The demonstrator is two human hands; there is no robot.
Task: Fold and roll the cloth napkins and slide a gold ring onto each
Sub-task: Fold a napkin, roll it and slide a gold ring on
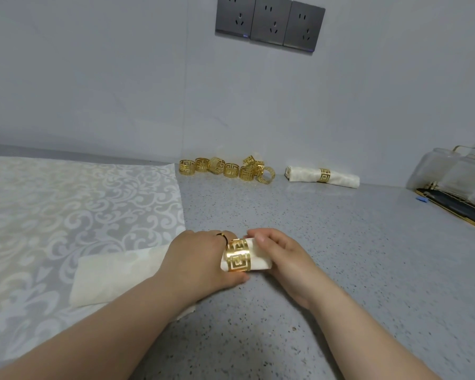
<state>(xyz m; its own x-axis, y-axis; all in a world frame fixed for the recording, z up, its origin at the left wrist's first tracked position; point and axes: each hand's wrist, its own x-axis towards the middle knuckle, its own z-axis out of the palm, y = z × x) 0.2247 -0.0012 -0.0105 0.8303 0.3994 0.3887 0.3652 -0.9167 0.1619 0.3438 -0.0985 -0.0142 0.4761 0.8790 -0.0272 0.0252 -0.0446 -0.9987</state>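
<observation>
A cream rolled napkin lies across the counter's near middle, its left part flattened over the patterned cloth. A gold cut-out ring sits around its right end. My left hand grips the roll just left of the ring, fingers curled over it. My right hand holds the roll's right tip, fingers wrapped around it. Several loose gold rings are heaped at the back wall. A finished rolled napkin with its ring lies to their right.
A white damask cloth covers the counter's left half. The grey speckled counter stretches to the right. A black gold-rimmed tray with clear containers stands at the far right. Wall sockets are above.
</observation>
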